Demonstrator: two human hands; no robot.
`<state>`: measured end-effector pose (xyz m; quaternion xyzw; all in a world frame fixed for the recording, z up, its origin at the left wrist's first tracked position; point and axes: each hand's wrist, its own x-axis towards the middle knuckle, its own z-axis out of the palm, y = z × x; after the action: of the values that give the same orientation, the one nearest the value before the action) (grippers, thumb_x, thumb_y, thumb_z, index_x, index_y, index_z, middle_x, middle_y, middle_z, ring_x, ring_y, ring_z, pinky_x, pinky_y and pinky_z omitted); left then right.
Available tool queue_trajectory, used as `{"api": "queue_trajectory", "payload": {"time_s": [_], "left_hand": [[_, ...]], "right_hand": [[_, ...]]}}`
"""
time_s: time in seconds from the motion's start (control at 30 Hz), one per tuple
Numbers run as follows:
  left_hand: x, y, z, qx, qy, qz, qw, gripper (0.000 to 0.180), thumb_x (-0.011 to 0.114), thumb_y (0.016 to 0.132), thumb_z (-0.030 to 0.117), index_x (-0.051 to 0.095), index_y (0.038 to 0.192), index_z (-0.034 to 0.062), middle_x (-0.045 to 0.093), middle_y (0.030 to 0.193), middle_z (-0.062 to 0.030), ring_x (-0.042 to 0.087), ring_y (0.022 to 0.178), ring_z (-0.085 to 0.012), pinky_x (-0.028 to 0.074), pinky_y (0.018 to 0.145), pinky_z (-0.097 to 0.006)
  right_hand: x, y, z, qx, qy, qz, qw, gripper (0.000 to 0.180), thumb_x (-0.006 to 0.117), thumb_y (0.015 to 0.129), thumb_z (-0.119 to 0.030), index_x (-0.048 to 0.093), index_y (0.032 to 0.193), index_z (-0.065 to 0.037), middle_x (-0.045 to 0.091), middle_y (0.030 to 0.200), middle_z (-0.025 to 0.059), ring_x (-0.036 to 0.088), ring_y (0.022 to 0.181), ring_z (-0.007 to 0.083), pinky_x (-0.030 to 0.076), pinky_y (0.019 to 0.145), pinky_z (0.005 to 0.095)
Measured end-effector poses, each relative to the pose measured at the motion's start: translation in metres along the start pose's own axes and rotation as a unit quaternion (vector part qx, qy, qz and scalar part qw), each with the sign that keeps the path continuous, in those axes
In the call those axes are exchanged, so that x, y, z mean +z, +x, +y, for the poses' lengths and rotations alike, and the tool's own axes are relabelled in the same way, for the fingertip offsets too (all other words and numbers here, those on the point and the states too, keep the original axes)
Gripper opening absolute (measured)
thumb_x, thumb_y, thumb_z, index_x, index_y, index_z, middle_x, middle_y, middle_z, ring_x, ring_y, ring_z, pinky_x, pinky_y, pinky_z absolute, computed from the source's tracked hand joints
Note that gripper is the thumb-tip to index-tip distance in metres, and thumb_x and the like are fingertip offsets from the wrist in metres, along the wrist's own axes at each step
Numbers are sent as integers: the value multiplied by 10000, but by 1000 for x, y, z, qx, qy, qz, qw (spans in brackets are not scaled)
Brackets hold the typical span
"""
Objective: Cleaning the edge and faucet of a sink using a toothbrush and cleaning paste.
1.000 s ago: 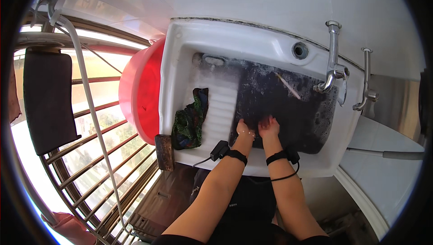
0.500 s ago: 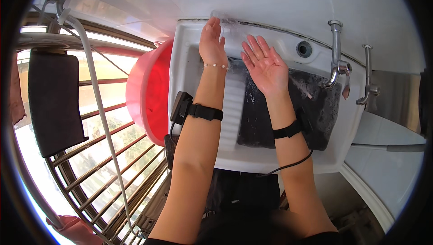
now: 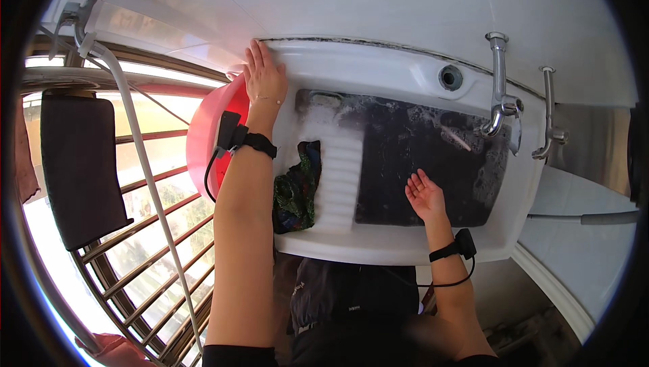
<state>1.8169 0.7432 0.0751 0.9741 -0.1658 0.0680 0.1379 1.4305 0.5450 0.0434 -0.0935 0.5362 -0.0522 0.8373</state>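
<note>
My left hand (image 3: 265, 78) is at the sink's far left corner, over the edge of a red-pink basin (image 3: 201, 134). Its fingers are stretched out and hold nothing. My right hand (image 3: 426, 194), palm turned up and fingers a little apart, hovers over the dark, sudsy water (image 3: 399, 137) in the white sink (image 3: 324, 249). Nothing is in it. A crumpled dark cloth with a green pattern (image 3: 296, 191) lies at the sink's left end, beside the ribbed washboard surface (image 3: 338, 184).
A chrome tap (image 3: 499, 90) reaches over the sink's right part, with another tap (image 3: 549, 124) farther right. A round drain hole (image 3: 451, 78) sits in the back ledge. To the left hang a pale hose (image 3: 145, 137) and a dark mat (image 3: 84, 171) by the window bars.
My left hand has moved left, to the basin's edge. My right hand has drawn back toward me. The patterned cloth, hidden behind my left arm before, now shows.
</note>
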Motion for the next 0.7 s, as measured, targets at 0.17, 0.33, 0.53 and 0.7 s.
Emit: {"api": "queue_trajectory", "payload": {"time_s": [0.17,0.33,0.53,0.7], "left_hand": [[5,-32,15,141,106,-41,983,633,462,852,318,230,1341,-10,197,1418,-178,150,1324,-321,179,1055,-461],[1,-37,18,105,-100,-49,988,649,451,856,358,245,1329,-36,217,1403,-205,157,1319,-332,141,1067,-448],[15,2,35,-22,-88,34,995,680,446,865,385,226,1324,-65,150,1400,-264,130,1312,-385,172,1056,-452],[9,-28,76,140,-59,-25,988,651,493,848,351,249,1339,1,124,1414,-237,129,1309,-394,182,1048,-474]], "right_hand": [[-26,8,1,-2,9,26,1000,215,533,862,-186,559,1061,-107,582,930,37,528,901,179,417,842,342],[-26,23,8,12,-2,86,996,178,553,842,-153,580,1013,-114,581,895,27,538,873,173,430,831,337],[-42,57,28,-41,94,257,961,332,341,907,-322,612,881,-131,575,813,29,550,832,180,438,765,345],[99,38,14,-2,259,-215,942,352,311,928,-244,591,966,-36,591,1025,117,546,955,253,424,864,400]]}}
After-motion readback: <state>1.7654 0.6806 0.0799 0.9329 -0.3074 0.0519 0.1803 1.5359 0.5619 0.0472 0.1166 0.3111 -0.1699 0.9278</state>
